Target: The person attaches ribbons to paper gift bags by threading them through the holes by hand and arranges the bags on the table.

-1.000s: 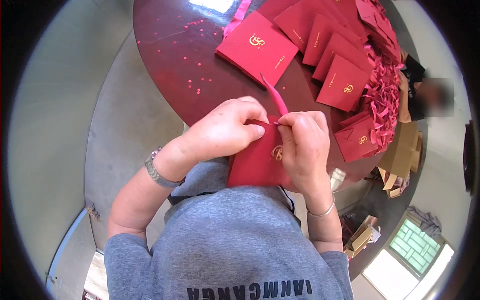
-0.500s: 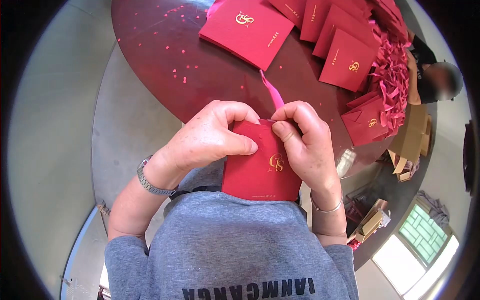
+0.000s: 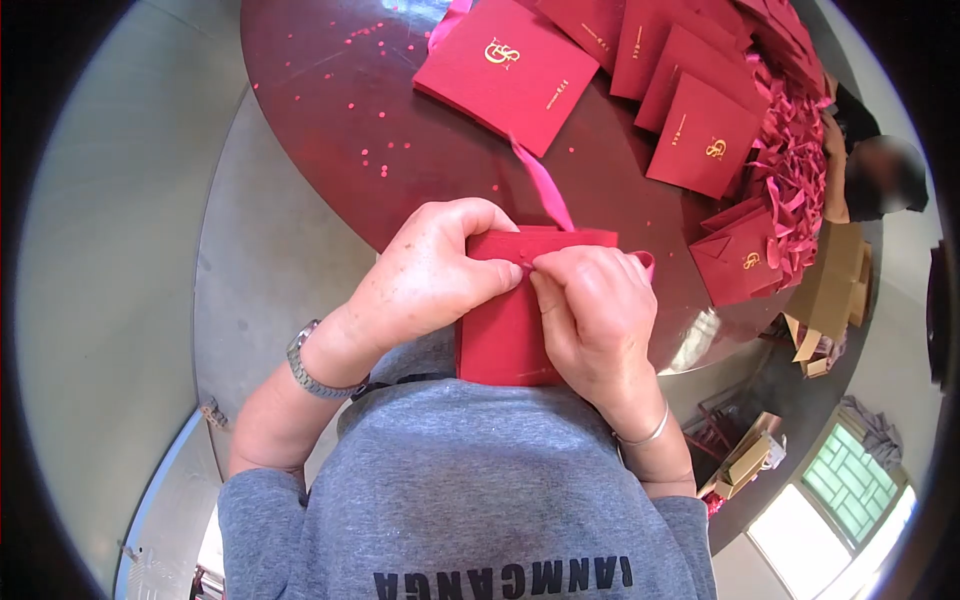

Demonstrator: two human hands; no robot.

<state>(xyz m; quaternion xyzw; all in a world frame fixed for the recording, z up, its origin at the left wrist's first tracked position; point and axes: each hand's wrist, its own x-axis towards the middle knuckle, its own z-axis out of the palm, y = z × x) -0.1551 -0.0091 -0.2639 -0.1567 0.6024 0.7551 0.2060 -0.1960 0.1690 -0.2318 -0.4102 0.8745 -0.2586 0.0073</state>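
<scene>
A red paper gift bag (image 3: 503, 335) stands against my grey shirt, its top edge facing the table. My left hand (image 3: 440, 262) pinches the bag's upper left side, thumb on the front and fingers behind the rim. At the front panel, just below the rim, my right hand (image 3: 603, 312) is closed, fingertips meeting my left thumb. A pink ribbon (image 3: 543, 187) stretches from behind the bag's rim onto the table. More ribbon shows as a small loop beside my right knuckles; what lies between the right fingertips is mostly hidden. My right hand covers the gold logo.
On the dark red round table (image 3: 330, 130) lie a stack of red bags (image 3: 510, 75), more overlapping bags (image 3: 703, 135) and a heap of ribboned bags (image 3: 795, 190). Small red paper dots (image 3: 384, 171) are scattered about. Another person (image 3: 850, 150) is at the far right, near cardboard boxes (image 3: 838, 280).
My right hand has moved from the bag's rim down onto its front, beside my left thumb. A ribbon loop now shows at its knuckles. The view has shifted slightly.
</scene>
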